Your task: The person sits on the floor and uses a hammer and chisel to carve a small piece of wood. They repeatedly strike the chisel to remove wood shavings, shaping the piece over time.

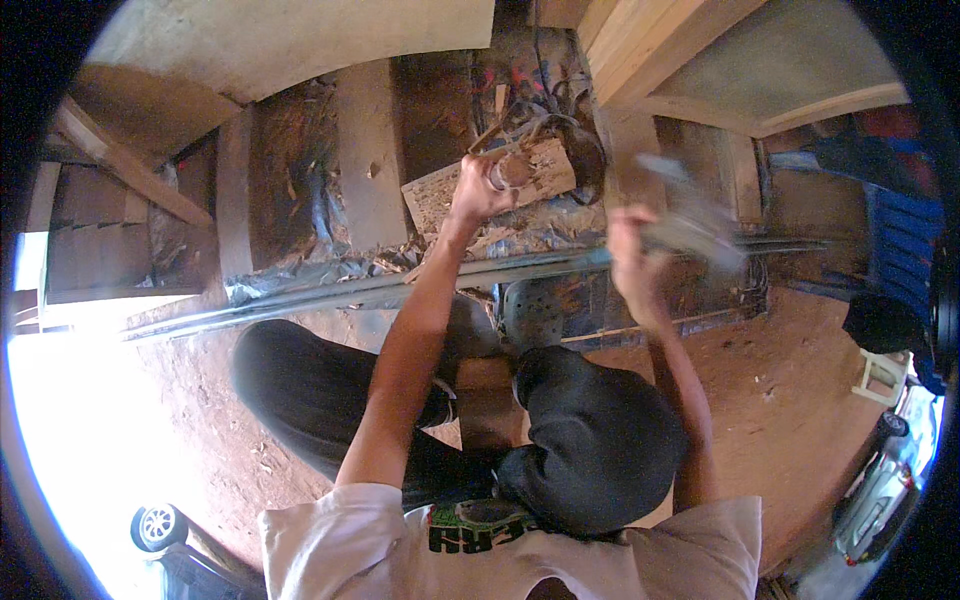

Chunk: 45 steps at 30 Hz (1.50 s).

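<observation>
My left hand (480, 190) grips a short, rounded brown piece (512, 172), apparently wood, over a pale, rough wooden block (551, 160) with a pitted surface. My right hand (634, 250), raised to the right of the block, is closed on a grey tool (690, 213) that motion smears, so its exact kind cannot be told. Dark cables or straps (585, 150) lie behind the block, among chips and debris. Long metal bars (390, 290) run crosswise below both hands. My bent legs in dark trousers are beneath my forearms.
Wooden beams (640, 40) and pale panels (280, 40) frame the work spot above. At the right are blue plastic chairs (895, 250), a cream stool (880, 375) and a silver car (875, 500). A wheel (155, 525) shows at lower left beside bright ground.
</observation>
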Tool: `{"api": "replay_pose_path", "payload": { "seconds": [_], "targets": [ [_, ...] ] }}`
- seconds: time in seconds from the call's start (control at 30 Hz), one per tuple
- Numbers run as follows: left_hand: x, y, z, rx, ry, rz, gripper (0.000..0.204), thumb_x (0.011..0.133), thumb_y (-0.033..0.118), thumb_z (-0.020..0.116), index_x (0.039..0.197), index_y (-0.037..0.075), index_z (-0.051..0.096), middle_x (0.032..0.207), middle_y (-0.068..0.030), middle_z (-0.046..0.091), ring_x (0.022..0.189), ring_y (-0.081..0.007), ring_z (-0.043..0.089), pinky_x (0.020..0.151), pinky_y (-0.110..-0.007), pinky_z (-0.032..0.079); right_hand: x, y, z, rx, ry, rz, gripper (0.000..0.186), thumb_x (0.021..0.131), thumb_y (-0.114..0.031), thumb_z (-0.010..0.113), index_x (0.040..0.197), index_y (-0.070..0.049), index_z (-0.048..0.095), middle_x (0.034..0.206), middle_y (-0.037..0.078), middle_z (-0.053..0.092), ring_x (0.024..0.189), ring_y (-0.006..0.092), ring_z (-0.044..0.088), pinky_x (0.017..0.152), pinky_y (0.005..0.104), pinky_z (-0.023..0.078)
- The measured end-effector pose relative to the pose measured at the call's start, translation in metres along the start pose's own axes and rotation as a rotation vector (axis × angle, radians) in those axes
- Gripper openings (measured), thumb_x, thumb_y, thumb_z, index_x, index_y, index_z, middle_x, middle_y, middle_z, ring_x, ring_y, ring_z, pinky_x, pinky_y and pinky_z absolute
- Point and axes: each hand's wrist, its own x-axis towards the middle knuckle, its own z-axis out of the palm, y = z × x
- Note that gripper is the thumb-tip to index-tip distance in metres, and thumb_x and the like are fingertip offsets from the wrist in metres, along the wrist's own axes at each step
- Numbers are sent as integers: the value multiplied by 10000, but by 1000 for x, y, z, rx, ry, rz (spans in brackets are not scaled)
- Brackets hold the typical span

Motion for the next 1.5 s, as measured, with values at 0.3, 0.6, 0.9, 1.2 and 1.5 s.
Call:
{"api": "replay_pose_path", "payload": {
  "seconds": [0.3,0.6,0.9,1.2,1.5],
  "targets": [
    [2,-45,-19,-181,454,-227,106,722,79,622,769,12,555,650,-80,567,573,-218,535,624,-346,486,-53,69,-45,-190,-405,505,345,754,-187,750,982,6,576,839,121,621,750,268,608,697,394,476],
    [33,-21,-113,-675,1007,-292,588,762,-25,640,1173,185,277,911,-43,511,669,-148,509,532,-304,451,-142,67,-47,401,-61,1154,408,760,-69,724,1030,-116,421,613,-23,430,435,90,361,396,283,267],
    [-22,-59,-33,162,-104,56,236,637,179,657,805,23,601,709,-149,612,619,-297,599,576,-362,488,-148,88,-44,106,-310,1120,511,721,-249,769,1082,-32,479,851,81,593,737,225,574,622,376,476],
    [-22,-62,-37,-78,165,-129,465,589,333,695,851,-40,606,688,-230,591,647,-371,619,628,-400,494,-50,-3,-48,93,-168,359,191,819,-90,673,833,-88,482,595,-31,444,468,66,392,429,245,287],
    [-21,-37,-48,156,54,-56,327,596,248,699,796,6,607,604,-208,541,563,-392,571,551,-376,472,-5,11,54,-343,-185,-57,281,798,-269,688,872,-9,612,665,152,596,674,380,601,671,449,493]
  ]
}}
